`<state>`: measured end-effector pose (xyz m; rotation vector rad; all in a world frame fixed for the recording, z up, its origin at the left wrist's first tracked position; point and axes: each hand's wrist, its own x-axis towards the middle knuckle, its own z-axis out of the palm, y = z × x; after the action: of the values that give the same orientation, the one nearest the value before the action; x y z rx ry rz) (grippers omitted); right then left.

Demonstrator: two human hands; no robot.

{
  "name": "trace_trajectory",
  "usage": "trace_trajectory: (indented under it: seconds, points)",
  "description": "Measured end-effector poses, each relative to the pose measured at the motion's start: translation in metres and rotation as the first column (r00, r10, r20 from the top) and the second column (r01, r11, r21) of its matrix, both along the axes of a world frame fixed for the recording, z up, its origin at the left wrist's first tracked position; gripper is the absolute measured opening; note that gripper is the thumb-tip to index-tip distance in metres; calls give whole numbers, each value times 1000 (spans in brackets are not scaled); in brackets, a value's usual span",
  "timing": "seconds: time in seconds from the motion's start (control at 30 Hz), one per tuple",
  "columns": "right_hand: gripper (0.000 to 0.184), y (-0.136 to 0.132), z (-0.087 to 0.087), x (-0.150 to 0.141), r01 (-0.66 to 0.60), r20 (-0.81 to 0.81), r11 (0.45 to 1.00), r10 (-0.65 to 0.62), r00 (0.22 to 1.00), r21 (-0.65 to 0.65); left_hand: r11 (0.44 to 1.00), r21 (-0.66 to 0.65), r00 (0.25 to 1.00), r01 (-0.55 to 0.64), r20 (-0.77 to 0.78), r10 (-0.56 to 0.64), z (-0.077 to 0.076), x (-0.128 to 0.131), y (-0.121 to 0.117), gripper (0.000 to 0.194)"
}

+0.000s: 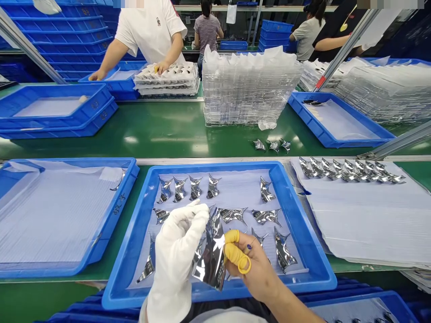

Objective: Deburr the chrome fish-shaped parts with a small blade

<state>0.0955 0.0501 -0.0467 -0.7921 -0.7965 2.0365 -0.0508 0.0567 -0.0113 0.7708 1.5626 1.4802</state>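
Note:
A shiny chrome-like curved part point(214, 251) with pointed corners is held up over the blue tray point(279, 179) in front of me. My left hand point(180, 246), in a white glove, pinches its upper left edge. On its right edge, my right hand point(249, 260) grips with fingers in yellow finger cots. Several similar shiny parts lie in the tray on white lining paper, among them one at the right point(283, 251) and one at the top point(213, 186). My hands and the held part hide some of those in the middle.
To the left stands a paper-lined blue tray point(133, 179). On the right, a row of shiny parts point(346, 170) lies on white sheets point(363, 220). Beyond are stacked clear plastic trays point(249, 94), three small parts point(273, 146) and a metal post point(350, 49). Co-workers stand across the bench.

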Motion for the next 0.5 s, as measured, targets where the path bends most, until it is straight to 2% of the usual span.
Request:
trace_trajectory:
  seconds: [0.17, 0.27, 0.4, 0.5]
  points:
    - [53, 4, -1, -4, -22, -4, 996, 21, 1000, -84, 985, 150, 990, 90, -122, -72, -6, -3, 0, 15]
    - [53, 3, -2, -4, -10, -1, 996, 10, 1000, -84, 979, 172, 984, 111, -155, -85, -9, -6, -1, 14]
    - [52, 0, 2, -5, 18, -28, 999, -19, 999, -41, 997, 74, 996, 30, -83, -24, -6, -5, 1, 27]
    - [51, -1, 7, -5, 59, -24, 998, -59, 998, -2, 998, -41, 999, 42, 31, -41, -4, -4, 3, 39]
